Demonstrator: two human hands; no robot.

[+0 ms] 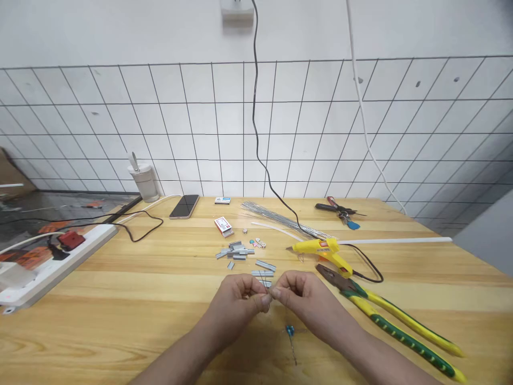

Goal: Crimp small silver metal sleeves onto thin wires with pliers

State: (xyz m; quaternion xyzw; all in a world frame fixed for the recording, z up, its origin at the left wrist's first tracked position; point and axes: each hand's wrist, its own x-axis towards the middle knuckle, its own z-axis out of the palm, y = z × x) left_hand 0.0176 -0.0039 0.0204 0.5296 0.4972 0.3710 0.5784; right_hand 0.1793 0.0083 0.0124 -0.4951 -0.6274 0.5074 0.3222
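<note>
My left hand (240,299) and my right hand (302,297) meet over the wooden table (120,299), fingertips pinched together on a thin wire (267,291) held between them. The wire is too fine to make out fully. Just beyond my fingers lie several strips of staples (240,252). Below my right hand a small blue piece on a thin wire (290,331) rests on the table. Yellow-and-green pliers (385,315) lie to the right of my right hand.
A yellow glue gun (320,248) with its black cord lies behind the pliers. Farther back are a bundle of metal rods (280,216), a staple box (223,225), a phone (185,206), scissors (336,208) and a white cup (145,182). A white power strip (52,262) sits left.
</note>
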